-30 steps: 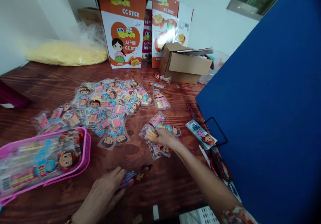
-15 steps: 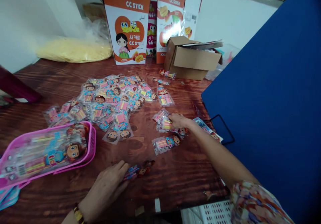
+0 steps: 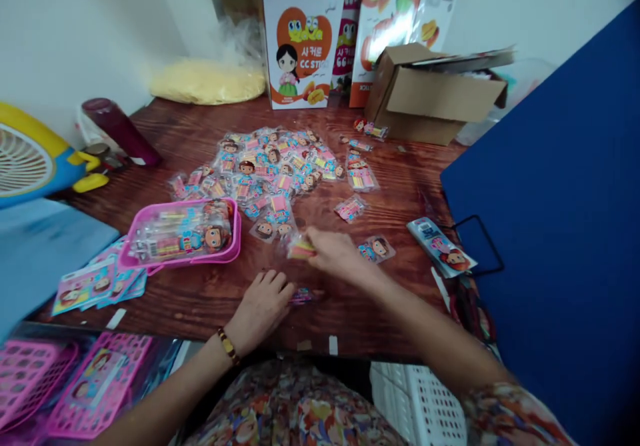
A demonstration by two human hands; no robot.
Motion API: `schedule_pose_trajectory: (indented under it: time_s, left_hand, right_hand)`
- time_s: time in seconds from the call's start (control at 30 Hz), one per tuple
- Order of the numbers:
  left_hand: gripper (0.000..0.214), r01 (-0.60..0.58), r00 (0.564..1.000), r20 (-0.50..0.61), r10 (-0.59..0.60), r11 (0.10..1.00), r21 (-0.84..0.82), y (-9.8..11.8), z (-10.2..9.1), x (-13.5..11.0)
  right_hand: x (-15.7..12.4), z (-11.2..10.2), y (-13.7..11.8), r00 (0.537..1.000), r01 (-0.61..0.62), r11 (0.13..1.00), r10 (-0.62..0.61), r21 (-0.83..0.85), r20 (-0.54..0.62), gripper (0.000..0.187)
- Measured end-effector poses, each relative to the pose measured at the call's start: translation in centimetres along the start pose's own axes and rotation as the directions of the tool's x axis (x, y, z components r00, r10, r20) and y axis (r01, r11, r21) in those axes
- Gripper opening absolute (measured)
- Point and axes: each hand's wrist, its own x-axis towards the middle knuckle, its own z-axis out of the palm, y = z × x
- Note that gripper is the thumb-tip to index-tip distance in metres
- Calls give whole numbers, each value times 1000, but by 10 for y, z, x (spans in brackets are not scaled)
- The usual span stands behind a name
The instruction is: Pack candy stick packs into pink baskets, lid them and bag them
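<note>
Swinging leftward and nearer since the earlier frame, the right hand (image 3: 333, 253) is now bringing a striped packet (image 3: 301, 249) close to the left hand (image 3: 265, 303). Its thumb and fingers are closing in a pinch on one end of that packet, which is showing yellow and pink through clear wrapping and is blurring a little. The left hand is resting on the near side of the wooden table (image 3: 200, 303), fingers bent and slightly spread, touching a small stack (image 3: 303, 296) of packets that is poking out on its right; whether it is gripping them, I cannot tell.

To the right, a pink packet (image 3: 351, 208) is lying alone, and a figure packet (image 3: 377, 249) is lying just beyond the right forearm. A large heap (image 3: 273, 159) of similar packets is spreading across the middle of the table, farther off than both hands. On the left, a pink basket (image 3: 235, 236) is holding long packets (image 3: 180, 236), with printed cards (image 3: 85, 286) lying just beside it. A yellow-and-blue fan (image 3: 23, 159) is showing at the far left, and an open cardboard box (image 3: 443, 99) is standing far right.
</note>
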Motion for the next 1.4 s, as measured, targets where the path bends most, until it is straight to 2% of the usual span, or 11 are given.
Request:
schedule_pose_trajectory:
  time_s: [0.13,0.4,0.53,0.63,0.87,1.0,1.1,1.17,1.23,1.27,1.4]
  left_hand:
    - [20,35,997,-61,-39,997,-63,2,4,-3]
    - [33,47,908,-408,-95,991,-124,-2,29,-11]
    - [64,73,958,-265,-112,985,-155,-6,24,-4]
    - [56,103,984,-129,-123,982,-156,-10,16,2]
    - [40,98,987,-116,-116,984,-146,-16,12,10]
    - [56,59,983,-162,-86,984,-167,-19,-5,-3]
    - [56,68,923,-354,-149,970,-232,-60,-36,-26]
    - [37,216,783,-484,-390,901,-376,-110,-60,-40]
    - [43,323,594,-447,-669,707,-629,-169,-79,-48]
    - [48,350,553,-411,-724,650,-675,-196,-85,-50]
    - [60,360,572,-250,-782,513,-779,-259,-83,-39]
  right_hand:
    - [-3,31,-40,995,60,998,-61,12,76,35]
    - [-20,23,-15,927,271,898,-340,346,155,29]
    - [-26,29,-26,932,250,916,-315,314,177,59]
    - [-29,41,-39,968,180,975,-199,133,150,51]
    - [-21,52,-51,980,120,993,-122,25,160,47]
    - [-17,49,-47,969,140,984,-159,109,190,44]
    - [-14,50,-32,979,87,985,-112,149,169,38]
    - [-14,51,-21,986,22,974,-58,227,156,38]
    - [-16,54,-16,988,-5,919,-57,395,146,42]
    - [-18,56,-18,987,-5,865,-77,501,144,44]
    - [-23,77,-53,981,-48,513,-135,857,136,43]
